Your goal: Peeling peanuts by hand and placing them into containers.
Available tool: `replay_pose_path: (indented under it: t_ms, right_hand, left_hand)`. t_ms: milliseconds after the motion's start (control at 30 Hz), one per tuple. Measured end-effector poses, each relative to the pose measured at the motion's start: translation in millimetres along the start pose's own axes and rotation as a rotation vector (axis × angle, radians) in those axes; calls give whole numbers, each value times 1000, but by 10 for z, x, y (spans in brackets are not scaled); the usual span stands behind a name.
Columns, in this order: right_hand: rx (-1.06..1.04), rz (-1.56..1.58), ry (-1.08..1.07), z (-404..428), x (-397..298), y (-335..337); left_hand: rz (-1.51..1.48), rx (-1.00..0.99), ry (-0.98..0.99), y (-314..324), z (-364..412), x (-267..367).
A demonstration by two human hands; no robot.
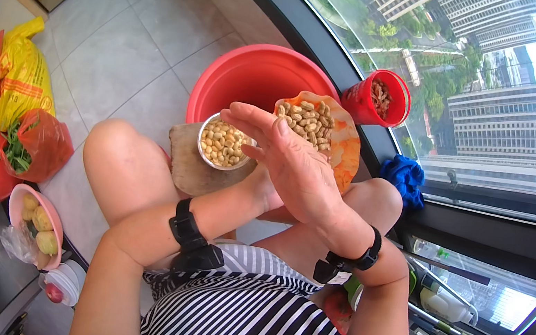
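Note:
My right hand [301,175] lies flat across my left hand [268,191], its fingers straight and pointing up and left. Most of my left hand is hidden beneath it. Whether anything is between the palms cannot be seen. Just left of the fingers, a round bowl [201,149] holds shelled peanuts [222,142]. It stands on a worn wooden board or stool top [184,165]. Behind my right hand, unshelled peanuts [314,122] fill part of an orange patterned plate [347,146] with a wavy rim. The plate partly overlaps a large red plastic tub [263,64].
A small red bucket [359,103] of brown shells or skins stands by the window. Blue cloth [403,178] is bunched below it. On the left are a yellow plastic bag [24,76], red bags [42,147] and a pink bowl [59,229] of round produce. Tile floor [128,56] lies between.

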State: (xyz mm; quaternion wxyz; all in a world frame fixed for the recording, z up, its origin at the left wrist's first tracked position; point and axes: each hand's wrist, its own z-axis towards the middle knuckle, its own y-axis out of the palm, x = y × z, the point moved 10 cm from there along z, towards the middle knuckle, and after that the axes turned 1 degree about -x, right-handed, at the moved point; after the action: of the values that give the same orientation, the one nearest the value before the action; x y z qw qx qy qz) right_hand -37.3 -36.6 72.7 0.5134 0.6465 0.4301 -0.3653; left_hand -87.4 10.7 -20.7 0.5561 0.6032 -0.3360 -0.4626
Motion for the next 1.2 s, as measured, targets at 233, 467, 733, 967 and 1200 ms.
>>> replay_pose_path:
  t_ms: [233,467,733,967,1200]
  right_hand:
    - [226,-92,-102,-254,-377,-589]
    - [189,-1331,-193,-617,-187,-811]
    - [105,-1421,-164,-633,-42,-768]
    - [168,-1189,-110,-542,-96,-894]
    - [248,-1123,-193,-493,-150,-925]
  left_hand:
    - [358,497,-92,-170,-90,57]
    - [329,487,-103,-270,-52,45]
    - [318,425,-150,-232,-31,30]
    - [335,484,-135,-288,-74,47]
    - [316,522,-97,-351,-118,71]
